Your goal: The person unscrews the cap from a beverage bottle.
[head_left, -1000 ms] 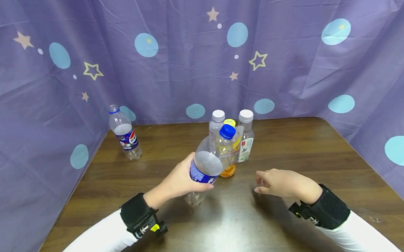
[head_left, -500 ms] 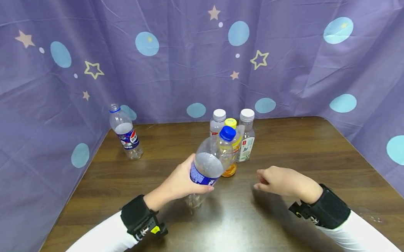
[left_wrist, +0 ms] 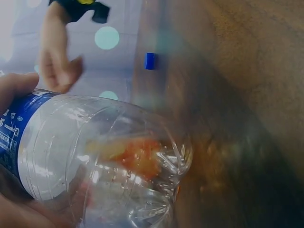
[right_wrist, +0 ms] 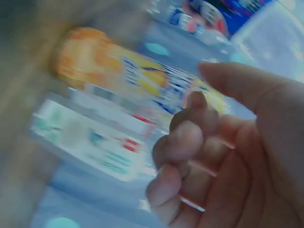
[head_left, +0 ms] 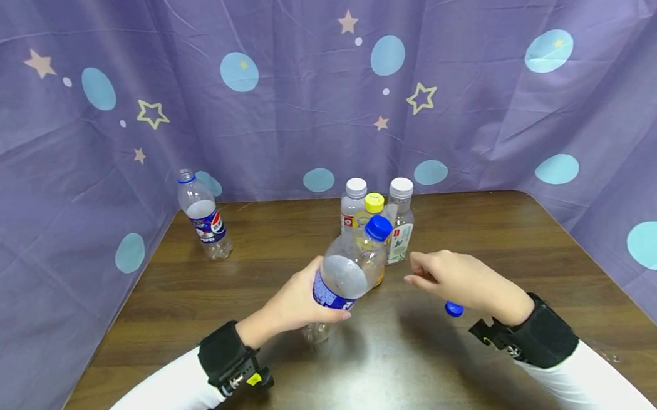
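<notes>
Head view: the left hand [head_left: 295,301] grips a clear bottle with a blue label [head_left: 339,279], tilted at frame centre, blue cap [head_left: 378,227] pointing upper right, base on the wooden table [head_left: 476,221]. The right hand [head_left: 460,280], fingers loosely curled and holding nothing, hovers right of centre above a loose blue cap [head_left: 454,309].

Left wrist view: the bottle [left_wrist: 99,156] fills the lower left; the loose cap [left_wrist: 149,61] lies at upper centre.

Right wrist view: blurred; curled fingers [right_wrist: 183,142] before an orange juice bottle [right_wrist: 137,78].
</notes>
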`<state>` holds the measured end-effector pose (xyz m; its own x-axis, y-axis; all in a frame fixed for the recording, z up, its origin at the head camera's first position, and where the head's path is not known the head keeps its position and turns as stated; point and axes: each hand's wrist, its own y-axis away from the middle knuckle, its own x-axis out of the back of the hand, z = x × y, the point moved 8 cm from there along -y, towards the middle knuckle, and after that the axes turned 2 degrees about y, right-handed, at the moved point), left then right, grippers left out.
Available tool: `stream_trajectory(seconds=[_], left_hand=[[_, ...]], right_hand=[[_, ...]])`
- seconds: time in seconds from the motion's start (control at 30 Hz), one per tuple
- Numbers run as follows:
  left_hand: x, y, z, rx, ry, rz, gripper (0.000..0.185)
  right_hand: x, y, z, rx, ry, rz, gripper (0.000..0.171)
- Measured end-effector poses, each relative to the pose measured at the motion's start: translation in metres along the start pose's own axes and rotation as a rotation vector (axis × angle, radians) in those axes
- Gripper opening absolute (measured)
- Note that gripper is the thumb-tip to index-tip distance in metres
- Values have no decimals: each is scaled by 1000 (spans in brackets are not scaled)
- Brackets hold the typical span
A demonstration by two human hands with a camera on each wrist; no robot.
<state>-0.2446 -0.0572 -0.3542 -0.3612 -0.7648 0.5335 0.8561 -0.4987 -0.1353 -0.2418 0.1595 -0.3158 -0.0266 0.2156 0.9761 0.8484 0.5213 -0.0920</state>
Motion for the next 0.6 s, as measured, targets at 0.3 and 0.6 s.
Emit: stream_trajectory(seconds=[0.3, 0.6], left_hand=[[-10, 1, 6, -38, -41, -19, 80], [-14, 2, 8, -41, -69, -15, 81]], right_hand=[[77, 5, -43, 128, -21, 502, 29], [82, 2, -66, 22, 23, 683, 28]])
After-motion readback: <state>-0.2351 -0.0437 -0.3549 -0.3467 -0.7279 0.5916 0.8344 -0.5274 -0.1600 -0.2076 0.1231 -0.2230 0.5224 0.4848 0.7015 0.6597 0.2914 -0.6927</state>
